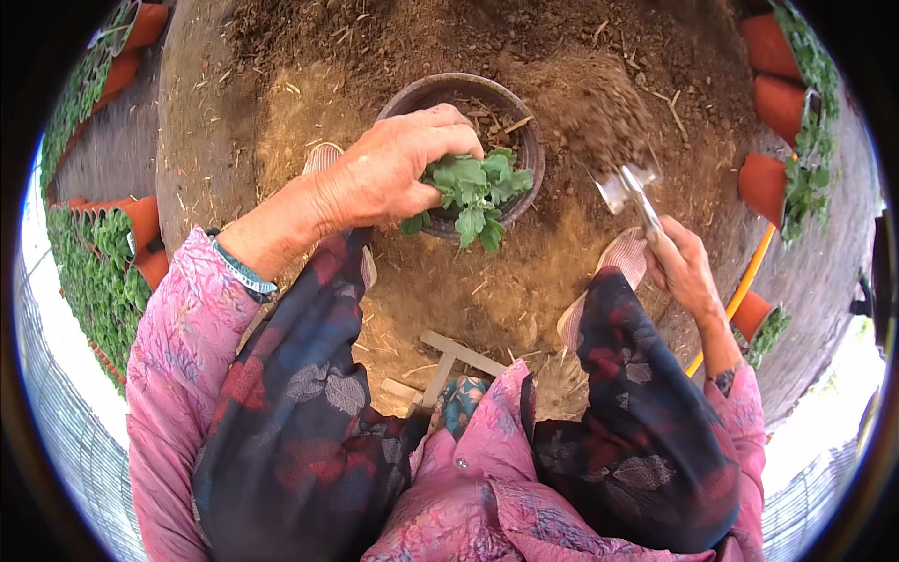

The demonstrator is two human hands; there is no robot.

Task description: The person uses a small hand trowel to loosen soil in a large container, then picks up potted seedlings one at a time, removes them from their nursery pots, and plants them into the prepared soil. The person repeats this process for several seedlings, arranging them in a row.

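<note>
Between my feet stands a round plastic pot point(535, 151) with soil and dry straw bits inside. My left hand point(393, 168) reaches over its left side, thumb and fingers closed around a leafy green plant point(470, 186) whose leaves hang over the pot's near rim. What the fingers hide of the stem and roots cannot be seen. To the right of the pot, my right hand point(678, 260) grips the handle of a metal hand trowel point(635, 186). Loose brown soil point(597, 112), blurred by motion, lies on and beyond its blade.
Loose soil point(316, 35) covers the ground ahead. Terracotta-coloured pots with green plants line the left point(144, 218) and right point(762, 186) sides. A yellow hose or pole point(748, 281) runs along the right. A wooden piece point(460, 351) lies between my legs.
</note>
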